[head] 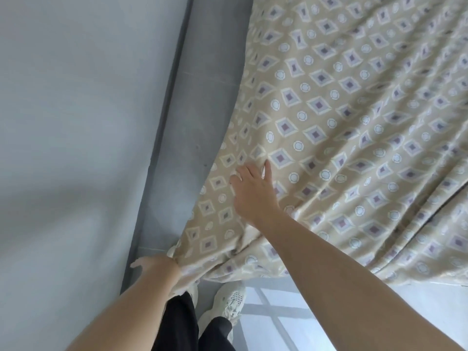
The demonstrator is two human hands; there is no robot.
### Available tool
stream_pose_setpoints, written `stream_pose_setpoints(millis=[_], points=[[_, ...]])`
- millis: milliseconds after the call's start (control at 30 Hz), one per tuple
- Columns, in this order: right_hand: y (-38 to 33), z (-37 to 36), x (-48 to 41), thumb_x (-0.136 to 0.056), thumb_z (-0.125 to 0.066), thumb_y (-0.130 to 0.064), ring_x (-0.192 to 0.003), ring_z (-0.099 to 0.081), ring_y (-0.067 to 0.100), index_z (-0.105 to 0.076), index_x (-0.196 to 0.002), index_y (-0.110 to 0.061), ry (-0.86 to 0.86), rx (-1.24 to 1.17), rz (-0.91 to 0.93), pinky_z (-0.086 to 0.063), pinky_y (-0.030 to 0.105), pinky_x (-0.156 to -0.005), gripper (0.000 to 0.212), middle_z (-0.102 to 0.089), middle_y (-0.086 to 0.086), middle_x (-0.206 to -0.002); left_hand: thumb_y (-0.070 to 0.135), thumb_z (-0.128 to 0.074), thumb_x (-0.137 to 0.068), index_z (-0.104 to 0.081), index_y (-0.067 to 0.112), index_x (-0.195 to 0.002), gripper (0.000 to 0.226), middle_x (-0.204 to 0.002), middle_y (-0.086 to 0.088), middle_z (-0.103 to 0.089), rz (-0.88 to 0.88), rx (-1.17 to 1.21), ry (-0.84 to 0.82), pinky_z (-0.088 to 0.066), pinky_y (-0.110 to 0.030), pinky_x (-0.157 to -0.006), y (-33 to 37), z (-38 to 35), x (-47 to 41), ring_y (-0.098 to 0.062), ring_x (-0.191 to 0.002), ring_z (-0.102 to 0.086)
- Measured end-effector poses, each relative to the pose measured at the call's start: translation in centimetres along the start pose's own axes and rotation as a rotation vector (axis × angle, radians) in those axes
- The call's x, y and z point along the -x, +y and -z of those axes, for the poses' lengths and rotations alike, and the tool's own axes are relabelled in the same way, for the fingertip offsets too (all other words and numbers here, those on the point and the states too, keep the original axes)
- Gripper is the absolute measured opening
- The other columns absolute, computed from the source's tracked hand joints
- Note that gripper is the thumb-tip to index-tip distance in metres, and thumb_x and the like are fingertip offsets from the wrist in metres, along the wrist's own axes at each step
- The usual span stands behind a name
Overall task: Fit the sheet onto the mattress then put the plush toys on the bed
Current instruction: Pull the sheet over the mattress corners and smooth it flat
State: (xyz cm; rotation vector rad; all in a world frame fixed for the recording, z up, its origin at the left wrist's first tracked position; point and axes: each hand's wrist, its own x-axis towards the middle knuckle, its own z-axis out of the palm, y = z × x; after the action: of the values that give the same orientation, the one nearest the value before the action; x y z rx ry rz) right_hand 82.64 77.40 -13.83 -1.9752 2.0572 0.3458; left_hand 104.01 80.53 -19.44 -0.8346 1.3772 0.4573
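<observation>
A beige sheet (342,117) patterned with purple diamonds and white circles lies wrinkled over the bed, which fills the right side of the head view. Its left edge hangs down the bed's side. My right hand (253,191) lies flat on the sheet near that edge, fingers straight and spread. My left hand (154,264) is at the sheet's bunched lower corner, fingers mostly hidden under the fabric; whether it grips the cloth is unclear. No plush toys are in view.
A pale wall (76,122) stands at the left, with a narrow strip of grey floor (202,72) between it and the bed. My legs in black trousers and white shoes (228,305) stand at the bed's corner.
</observation>
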Motion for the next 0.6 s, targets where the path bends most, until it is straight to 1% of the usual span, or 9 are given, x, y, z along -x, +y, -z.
stream_pose_setpoints(millis=[67, 100, 200, 333, 433, 467, 533, 567, 600], points=[[-0.1, -0.1, -0.1, -0.076, -0.065, -0.015, -0.132, -0.039, 0.029, -0.064, -0.11, -0.015, 0.032, 0.016, 0.014, -0.009, 0.064, -0.114, 0.033, -0.052, 0.007, -0.131, 0.032, -0.048, -0.097, -0.03, 0.019, -0.147, 0.054, -0.15, -0.006, -0.035, -0.035, 0.041, -0.044, -0.03, -0.049, -0.112, 0.0, -0.1, -0.7, -0.033, -0.137, -0.035], [0.0, -0.2, -0.2, -0.076, -0.066, -0.016, -0.133, -0.038, 0.029, -0.064, -0.11, -0.015, 0.035, 0.021, 0.022, -0.009, 0.064, -0.114, 0.034, -0.052, 0.007, -0.132, 0.03, -0.049, -0.096, -0.033, 0.018, -0.146, 0.054, -0.146, -0.006, -0.04, -0.082, 0.133, 0.01, -0.033, -0.047, -0.11, 0.1, 0.0, -1.4, -0.032, -0.133, -0.04], [0.3, -0.6, -0.7, -0.079, -0.065, -0.019, -0.139, -0.032, 0.029, -0.062, -0.113, -0.015, 0.04, 0.032, 0.033, -0.006, 0.063, -0.115, 0.034, -0.048, 0.009, -0.139, 0.018, -0.042, -0.096, -0.039, 0.01, -0.139, 0.044, -0.133, -0.008, -0.05, -0.232, 0.641, 0.28, -0.047, -0.035, -0.095, 1.7, 2.2, -3.1, -0.025, -0.116, -0.054], [1.2, -1.5, -1.3, -0.078, -0.066, -0.017, -0.14, -0.033, 0.031, -0.064, -0.115, -0.013, 0.109, -0.007, 0.05, -0.017, 0.062, -0.113, 0.037, -0.046, 0.012, -0.143, 0.007, -0.043, -0.091, -0.034, 0.022, -0.143, 0.054, -0.14, -0.003, -0.045, -0.458, 1.257, 0.483, -0.046, -0.027, -0.075, 4.3, 7.5, -2.4, -0.019, -0.1, -0.055], [2.1, -1.2, -1.8, -0.081, -0.062, -0.017, -0.145, -0.024, 0.033, -0.057, -0.124, -0.015, 0.157, -0.051, 0.005, -0.022, 0.061, -0.113, 0.043, -0.033, 0.012, -0.154, 0.01, -0.045, -0.086, -0.033, 0.034, -0.142, 0.062, -0.141, 0.006, -0.047, -0.657, 1.578, 0.615, -0.045, -0.031, -0.094, 5.1, 11.0, -1.2, -0.017, -0.122, -0.051], [2.5, -1.0, -1.9, -0.084, -0.058, -0.018, -0.147, -0.018, 0.033, -0.053, -0.13, -0.016, 0.156, -0.055, -0.021, -0.022, 0.062, -0.113, 0.046, -0.026, 0.011, -0.157, 0.009, -0.044, -0.085, -0.037, 0.038, -0.137, 0.059, -0.135, 0.005, -0.053, -0.678, 1.689, 0.648, -0.048, -0.033, -0.094, 5.2, 12.0, -1.1, -0.018, -0.121, -0.054], [3.4, -0.4, -2.0, -0.091, -0.048, -0.021, -0.149, -0.007, 0.033, -0.042, -0.14, -0.02, 0.146, -0.063, -0.09, -0.021, 0.062, -0.113, 0.049, -0.015, 0.01, -0.161, 0.009, -0.044, -0.093, -0.04, 0.035, -0.13, 0.046, -0.118, 0.003, -0.062, -0.631, 1.842, 0.675, -0.052, -0.029, -0.077, 4.8, 14.0, -1.0, -0.019, -0.099, -0.064], [3.9, -0.1, -2.1, -0.092, -0.044, -0.021, -0.149, -0.006, 0.034, -0.039, -0.141, -0.022, 0.157, -0.068, -0.125, -0.022, 0.062, -0.112, 0.049, -0.013, 0.011, -0.161, 0.014, -0.043, -0.097, -0.036, 0.029, -0.135, 0.041, -0.117, 0.001, -0.061, -0.574, 1.849, 0.658, -0.051, -0.028, -0.074, 4.4, 14.8, -1.1, -0.02, -0.092, -0.064], [4.4, 0.1, -2.2, -0.093, -0.043, -0.022, -0.149, -0.006, 0.035, -0.039, -0.141, -0.023, 0.166, -0.07, -0.154, -0.022, 0.063, -0.111, 0.048, -0.013, 0.012, -0.161, 0.021, -0.042, -0.1, -0.031, 0.023, -0.141, 0.043, -0.122, -0.002, -0.059, -0.504, 1.81, 0.619, -0.048, -0.029, -0.078, 4.1, 15.4, -1.4, -0.022, -0.093, -0.061]])
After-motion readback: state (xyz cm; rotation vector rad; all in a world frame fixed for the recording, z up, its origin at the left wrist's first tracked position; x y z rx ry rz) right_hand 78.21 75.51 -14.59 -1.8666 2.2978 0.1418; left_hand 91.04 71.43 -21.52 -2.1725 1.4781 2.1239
